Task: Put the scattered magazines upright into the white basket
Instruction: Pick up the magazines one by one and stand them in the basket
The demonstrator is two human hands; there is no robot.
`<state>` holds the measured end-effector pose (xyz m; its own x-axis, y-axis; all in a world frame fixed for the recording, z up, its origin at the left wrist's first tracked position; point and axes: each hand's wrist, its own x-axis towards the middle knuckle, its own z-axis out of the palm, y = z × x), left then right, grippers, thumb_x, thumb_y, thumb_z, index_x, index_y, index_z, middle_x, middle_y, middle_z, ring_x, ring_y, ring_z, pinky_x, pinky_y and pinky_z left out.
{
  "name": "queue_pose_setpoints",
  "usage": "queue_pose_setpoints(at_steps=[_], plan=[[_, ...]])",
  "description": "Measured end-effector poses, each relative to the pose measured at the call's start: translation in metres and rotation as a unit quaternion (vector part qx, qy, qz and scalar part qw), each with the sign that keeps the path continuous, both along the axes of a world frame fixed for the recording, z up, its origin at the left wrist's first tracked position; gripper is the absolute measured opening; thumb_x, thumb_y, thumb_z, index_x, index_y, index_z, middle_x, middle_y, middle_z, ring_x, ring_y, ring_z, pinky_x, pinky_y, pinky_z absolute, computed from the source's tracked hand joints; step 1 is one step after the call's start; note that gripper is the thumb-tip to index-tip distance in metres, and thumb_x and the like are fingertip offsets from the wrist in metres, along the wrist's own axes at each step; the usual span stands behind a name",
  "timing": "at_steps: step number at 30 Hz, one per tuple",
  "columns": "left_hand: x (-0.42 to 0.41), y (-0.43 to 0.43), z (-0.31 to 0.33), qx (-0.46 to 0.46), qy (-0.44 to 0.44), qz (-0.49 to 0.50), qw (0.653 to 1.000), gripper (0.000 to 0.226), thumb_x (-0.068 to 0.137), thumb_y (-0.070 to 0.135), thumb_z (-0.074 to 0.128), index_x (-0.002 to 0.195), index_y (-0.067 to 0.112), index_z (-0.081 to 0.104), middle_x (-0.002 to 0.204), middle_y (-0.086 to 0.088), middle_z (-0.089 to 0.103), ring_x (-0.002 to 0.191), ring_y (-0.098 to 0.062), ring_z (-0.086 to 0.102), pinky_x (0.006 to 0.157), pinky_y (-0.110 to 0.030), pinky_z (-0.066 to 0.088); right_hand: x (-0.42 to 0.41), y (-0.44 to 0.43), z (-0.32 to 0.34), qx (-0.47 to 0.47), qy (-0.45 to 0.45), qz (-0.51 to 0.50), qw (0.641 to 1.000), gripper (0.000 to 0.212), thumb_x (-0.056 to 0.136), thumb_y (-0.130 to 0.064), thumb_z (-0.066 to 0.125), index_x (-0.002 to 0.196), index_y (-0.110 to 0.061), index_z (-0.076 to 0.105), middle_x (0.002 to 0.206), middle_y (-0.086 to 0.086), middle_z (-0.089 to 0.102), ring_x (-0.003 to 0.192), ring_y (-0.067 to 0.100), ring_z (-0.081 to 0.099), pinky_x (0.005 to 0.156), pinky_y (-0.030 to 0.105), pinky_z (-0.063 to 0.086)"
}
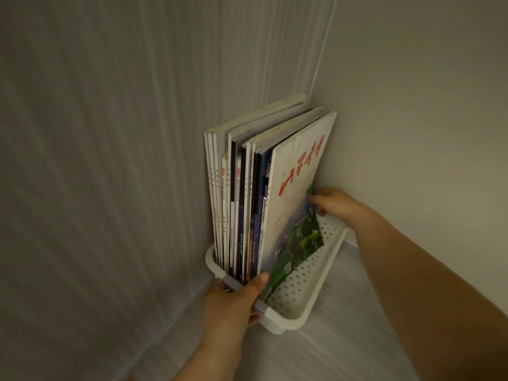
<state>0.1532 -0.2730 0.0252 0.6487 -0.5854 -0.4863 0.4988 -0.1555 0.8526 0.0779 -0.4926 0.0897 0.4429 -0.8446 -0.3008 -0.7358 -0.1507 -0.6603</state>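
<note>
A white perforated basket [299,287] sits on the floor in a corner between two walls. Several magazines [242,204] stand upright in it, spines toward me, leaning toward the left wall. The rightmost magazine [294,193] has a pale cover with red lettering and a green photo. My left hand [233,303] grips the basket's near rim, thumb pressed against the lower edge of that magazine. My right hand [332,203] reaches over the basket's far right side and holds the cover's right edge between thumb and fingers.
Pale textured walls [110,160] close in on the left and behind the basket. Light floor [343,353] stretches to the right and front of the basket. The basket's right half holds no magazines.
</note>
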Motion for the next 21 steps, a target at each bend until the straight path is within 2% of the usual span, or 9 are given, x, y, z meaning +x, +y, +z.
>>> queue_pose_setpoints(at_steps=[2,3,5,7,9,11,14,21], plan=[[0.000,-0.001,-0.004,-0.007,0.000,0.008,1.000,0.027,0.062,0.018,0.077,0.072,0.024,0.053,0.074,-0.002,0.065,0.061,-0.019,0.065,0.034,-0.017,0.046,-0.002,-0.004,0.001,0.020,0.002,0.026,0.999,0.012,0.085,-0.010,0.054,0.093,-0.004,0.062,0.080,0.005,0.056,0.066,0.013,0.048,0.064,0.021,0.042],[0.001,-0.001,-0.006,-0.008,-0.003,0.010,1.000,0.027,0.062,0.018,0.077,0.072,0.024,0.053,0.074,-0.002,0.065,0.061,-0.019,0.065,0.034,-0.017,0.046,-0.003,-0.006,0.000,0.019,0.008,0.036,0.999,0.026,0.083,-0.006,0.057,0.109,-0.003,0.057,0.090,0.007,0.056,0.069,0.013,0.050,0.062,0.019,0.042],[0.001,-0.002,-0.007,-0.010,-0.009,0.010,1.000,0.026,0.062,0.018,0.077,0.073,0.023,0.054,0.074,-0.003,0.065,0.061,-0.019,0.065,0.035,-0.018,0.047,0.000,-0.007,-0.004,-0.012,0.012,0.030,0.999,0.041,0.080,0.002,0.057,0.120,0.001,0.051,0.105,0.014,0.055,0.083,0.022,0.054,0.068,0.024,0.045],[0.000,-0.002,-0.008,-0.015,-0.012,0.007,1.000,0.026,0.062,0.017,0.076,0.074,0.024,0.054,0.074,-0.001,0.066,0.062,-0.019,0.066,0.035,-0.018,0.047,0.004,-0.004,-0.008,-0.045,0.006,0.017,0.999,0.037,0.079,0.004,0.057,0.116,0.005,0.053,0.114,0.022,0.057,0.091,0.027,0.052,0.079,0.034,0.044],[0.000,0.001,-0.009,-0.020,-0.014,0.008,1.000,0.026,0.063,0.015,0.076,0.073,0.025,0.055,0.074,-0.001,0.065,0.063,-0.019,0.066,0.035,-0.018,0.047,0.005,-0.002,-0.010,-0.054,-0.013,0.010,0.998,0.031,0.079,0.003,0.057,0.110,0.007,0.056,0.115,0.025,0.059,0.094,0.030,0.053,0.083,0.037,0.043],[0.000,0.006,-0.011,-0.016,-0.016,0.016,1.000,0.026,0.063,0.014,0.076,0.071,0.026,0.054,0.073,-0.001,0.064,0.063,-0.020,0.065,0.035,-0.018,0.047,0.002,0.001,-0.013,-0.059,-0.025,0.009,0.998,0.030,0.078,0.004,0.059,0.107,0.006,0.058,0.115,0.024,0.060,0.104,0.034,0.055,0.086,0.039,0.044],[0.000,0.025,-0.014,0.007,-0.025,0.014,1.000,0.028,0.061,0.016,0.077,0.071,0.026,0.053,0.074,-0.006,0.065,0.065,-0.023,0.064,0.037,-0.021,0.050,-0.002,0.014,-0.018,-0.061,-0.032,0.016,0.998,0.032,0.077,0.000,0.062,0.108,-0.002,0.060,0.116,0.017,0.061,0.110,0.030,0.054,0.094,0.037,0.042],[-0.003,0.103,-0.004,0.063,-0.041,0.024,0.997,0.021,0.065,0.015,0.076,0.071,0.016,0.056,0.065,-0.009,0.066,0.058,-0.021,0.064,0.035,-0.019,0.048,-0.008,0.087,-0.023,-0.066,-0.038,0.014,0.997,0.034,0.076,-0.006,0.063,0.109,-0.015,0.062,0.118,0.013,0.063,0.107,0.029,0.056,0.092,0.040,0.044]])
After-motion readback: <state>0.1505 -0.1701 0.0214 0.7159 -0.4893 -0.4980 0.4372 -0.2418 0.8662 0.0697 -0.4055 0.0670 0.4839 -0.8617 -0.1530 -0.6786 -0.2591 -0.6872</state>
